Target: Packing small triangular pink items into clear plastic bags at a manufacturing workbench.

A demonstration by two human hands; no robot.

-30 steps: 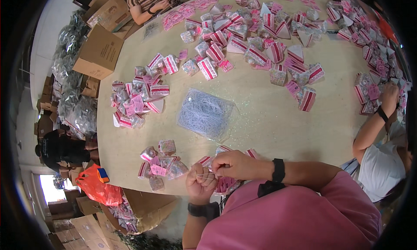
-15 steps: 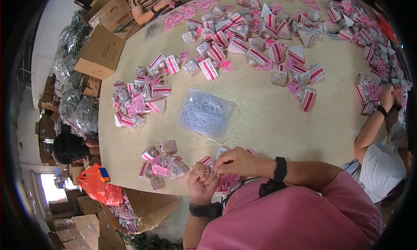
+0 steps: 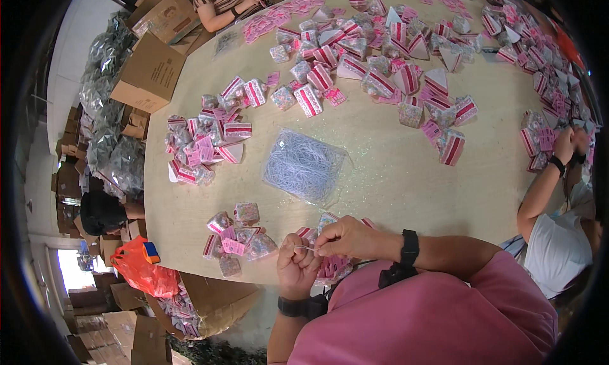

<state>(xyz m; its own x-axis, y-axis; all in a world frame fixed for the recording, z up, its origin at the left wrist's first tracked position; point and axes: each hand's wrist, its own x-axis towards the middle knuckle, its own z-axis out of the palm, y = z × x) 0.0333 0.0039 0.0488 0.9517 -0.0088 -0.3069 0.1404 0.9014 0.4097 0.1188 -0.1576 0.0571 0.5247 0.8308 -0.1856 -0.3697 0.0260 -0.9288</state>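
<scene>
Near the table's front edge, my left hand (image 3: 297, 270) is closed with its fingers curled, pinching one end of a thin white string (image 3: 304, 247). My right hand (image 3: 355, 239) pinches the same string just to the right, so a short length spans the two hands. Beneath them lie several pink-and-white cake-slice ornaments (image 3: 328, 220) with pink tags, partly hidden by my hands. A clear bag of pale loose strings (image 3: 304, 165) rests farther up the table. To the left of my hands sits a small group of cake-slice ornaments (image 3: 261, 246).
More ornaments (image 3: 202, 146) are heaped at the left, and a large pile (image 3: 342, 48) covers the far side. Pink tags (image 3: 279, 21) lie beyond. An orange bag (image 3: 143, 270) and a carton (image 3: 212, 305) stand by the left corner. A co-worker's hands (image 3: 568, 143) are at the right.
My two hands have come slightly closer, and the string between them looks shorter. At the far edge, a co-worker's hands have shifted. The whole view has moved a little.
</scene>
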